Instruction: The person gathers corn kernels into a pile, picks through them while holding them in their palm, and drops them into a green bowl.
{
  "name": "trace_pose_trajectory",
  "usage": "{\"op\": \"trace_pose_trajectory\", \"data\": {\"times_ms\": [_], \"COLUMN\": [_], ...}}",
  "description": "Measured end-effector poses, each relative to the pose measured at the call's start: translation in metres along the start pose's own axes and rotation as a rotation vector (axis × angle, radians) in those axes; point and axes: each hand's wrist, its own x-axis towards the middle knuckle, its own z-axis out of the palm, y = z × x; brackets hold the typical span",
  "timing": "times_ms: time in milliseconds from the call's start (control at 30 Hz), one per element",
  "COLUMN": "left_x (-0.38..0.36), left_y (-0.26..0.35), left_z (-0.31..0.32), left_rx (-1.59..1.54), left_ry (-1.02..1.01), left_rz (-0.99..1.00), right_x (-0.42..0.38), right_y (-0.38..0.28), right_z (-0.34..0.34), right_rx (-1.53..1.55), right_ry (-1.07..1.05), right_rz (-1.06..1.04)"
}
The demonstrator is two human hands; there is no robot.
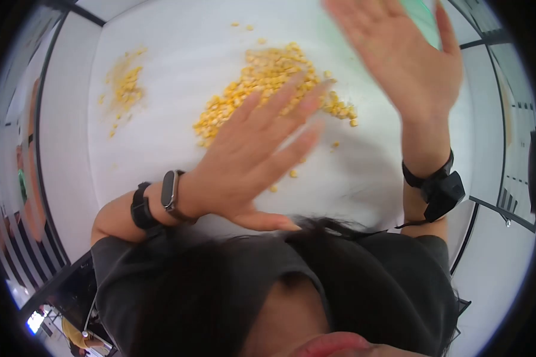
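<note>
My left hand [259, 149] reaches over the white table [173, 53] with its back up and its fingers spread. Its fingertips, slightly blurred, overlap the near side of a large pile of yellow corn kernels [238, 89]. Nothing shows in its grasp. Further right, my right hand [405, 65] is raised with the palm showing, fingers stretched out and thumb apart. The frame's upper edge cuts off its fingertips. Behind that thumb lies a translucent green thing [424, 24], mostly hidden.
A smaller patch of kernels and yellow crumbs [127, 86] lies at the left. A few loose kernels [293, 174] are scattered nearer my body. White side panels [65, 131] with dark frames border the table. Black straps circle both wrists, and a smartwatch [170, 190] sits on the left one.
</note>
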Motion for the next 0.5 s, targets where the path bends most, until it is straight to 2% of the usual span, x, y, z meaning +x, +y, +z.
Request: {"op": "trace_pose_trajectory", "data": {"times_ms": [33,100,133,200,267,300,333,367,400,467,500], "left_x": [0.006,0.017,0.022,0.013,-0.004,-0.008,-0.015,-0.028,-0.043,-0.058,-0.066], "left_y": [0.005,0.01,0.006,-0.008,-0.027,-0.034,-0.043,-0.057,-0.068,-0.069,-0.073], "left_z": [-0.003,-0.014,-0.024,-0.055,-0.087,-0.102,-0.115,-0.129,-0.143,-0.167,-0.173], "left_rx": [0.01,0.181,0.191,0.218,0.386,0.477,0.564,0.51,0.453,0.941,0.933], "left_ry": [-0.017,0.102,0.096,0.212,0.093,0.079,0.06,0.117,0.174,0.109,0.112], "left_rz": [-0.015,0.293,0.291,0.2,0.032,0.027,0.016,-0.045,-0.103,-0.313,-0.307], "right_x": [0.007,0.036,0.056,0.078,0.087,0.092,0.098,0.102,0.114,0.12,0.119], "right_y": [0.015,0.048,0.07,0.121,0.155,0.17,0.185,0.189,0.178,0.182,0.187], "right_z": [0.001,-0.005,-0.005,0.002,0.009,0.02,0.032,0.044,0.062,0.059,0.063], "right_rx": [0.044,0.209,0.19,0.162,0.109,0.109,0.131,0.147,0.455,0.614,0.607], "right_ry": [-0.061,-0.249,-0.306,-0.368,-0.683,-0.692,-0.524,-0.355,-0.14,-0.407,-0.403], "right_rz": [0.153,0.366,0.379,0.399,0.221,0.227,0.23,0.229,0.401,0.561,0.555]}}
